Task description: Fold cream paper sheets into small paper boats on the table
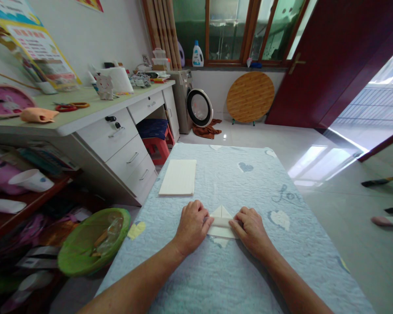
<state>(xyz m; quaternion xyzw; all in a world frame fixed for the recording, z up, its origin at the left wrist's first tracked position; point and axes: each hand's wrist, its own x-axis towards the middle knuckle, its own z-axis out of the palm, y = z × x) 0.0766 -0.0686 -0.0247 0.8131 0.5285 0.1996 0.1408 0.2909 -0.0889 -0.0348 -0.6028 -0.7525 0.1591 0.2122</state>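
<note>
A folded piece of cream paper [221, 221] with a triangular top lies on the light blue quilted cloth [236, 183] covering the table. My left hand [192, 226] presses its left side, fingers curled onto the folded strip. My right hand [251, 229] holds the right side, fingertips pinching the fold. The two hands face each other across the paper. A stack of cream sheets [178, 176] lies further away on the cloth, to the left.
A white desk with drawers [124, 144] stands on the left, red scissors [67, 106] on top. A green bin [91, 244] sits beside the table's left edge. A red stool [157, 148], a washing machine [196, 104] and a round wooden board [250, 97] stand behind.
</note>
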